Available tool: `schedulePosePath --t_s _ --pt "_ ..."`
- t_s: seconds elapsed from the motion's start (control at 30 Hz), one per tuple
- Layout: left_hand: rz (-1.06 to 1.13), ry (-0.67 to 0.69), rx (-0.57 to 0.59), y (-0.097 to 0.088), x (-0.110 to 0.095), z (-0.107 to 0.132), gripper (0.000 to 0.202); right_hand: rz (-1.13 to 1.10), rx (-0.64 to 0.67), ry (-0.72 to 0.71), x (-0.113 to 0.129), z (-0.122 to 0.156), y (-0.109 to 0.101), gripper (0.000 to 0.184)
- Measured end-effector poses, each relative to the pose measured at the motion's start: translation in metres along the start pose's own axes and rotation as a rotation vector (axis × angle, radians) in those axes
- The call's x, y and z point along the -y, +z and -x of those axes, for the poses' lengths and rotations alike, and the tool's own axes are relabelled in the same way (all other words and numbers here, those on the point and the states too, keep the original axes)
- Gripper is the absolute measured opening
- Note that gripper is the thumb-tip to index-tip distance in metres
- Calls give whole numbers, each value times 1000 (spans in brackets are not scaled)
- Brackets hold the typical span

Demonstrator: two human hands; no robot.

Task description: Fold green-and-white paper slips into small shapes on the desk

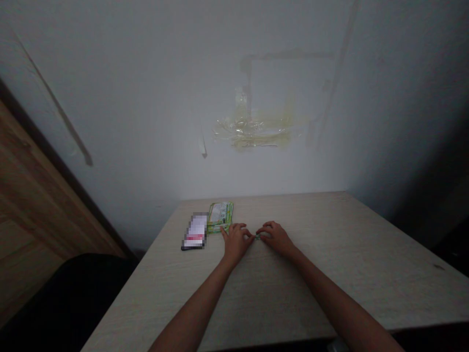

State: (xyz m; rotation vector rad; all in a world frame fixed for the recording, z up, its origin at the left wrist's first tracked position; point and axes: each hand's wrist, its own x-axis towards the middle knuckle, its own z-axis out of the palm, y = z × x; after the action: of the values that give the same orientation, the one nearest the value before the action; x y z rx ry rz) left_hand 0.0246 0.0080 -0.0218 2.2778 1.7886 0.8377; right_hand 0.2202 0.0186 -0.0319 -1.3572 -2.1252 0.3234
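We see both hands meeting near the middle of the table (330,293), a little below and right of the frame's centre, over a small green piece (257,237). The left hand (236,242) comes in from the lower left and pinches one side of it between thumb and forefinger, its other fingers spread loosely. The right hand (278,238) comes in from the lower right and pinches the other side, its remaining fingers curled above. The piece is too small and dim for us to tell whether it is folded or flat.

We judge the step in hand to be close fingertip work on that piece, with both hands sharing it. Left of the hands lies a stack of green packets (221,212); a finger of the left hand overlaps its lower right edge in our view, and we cannot tell whether they touch. Beside the stack, further left, lies a phone (196,232).

For the next move, we think the piece calls for a light, even pinch from both sides, with the left hand's spread fingers kept off the stack
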Motion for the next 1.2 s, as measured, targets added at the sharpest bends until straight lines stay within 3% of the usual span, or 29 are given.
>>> schedulePosePath --t_s 0.4,0.77,1.2 --pt "-30 11 11 -2 -1 3 12 -13 -19 48 -3 -2 3 24" --pt "-45 29 24 -5 -2 3 14 1 -27 2 -3 0 3 23" --pt "-95 116 0 -1 -4 5 16 52 12 2 -2 -1 4 25"
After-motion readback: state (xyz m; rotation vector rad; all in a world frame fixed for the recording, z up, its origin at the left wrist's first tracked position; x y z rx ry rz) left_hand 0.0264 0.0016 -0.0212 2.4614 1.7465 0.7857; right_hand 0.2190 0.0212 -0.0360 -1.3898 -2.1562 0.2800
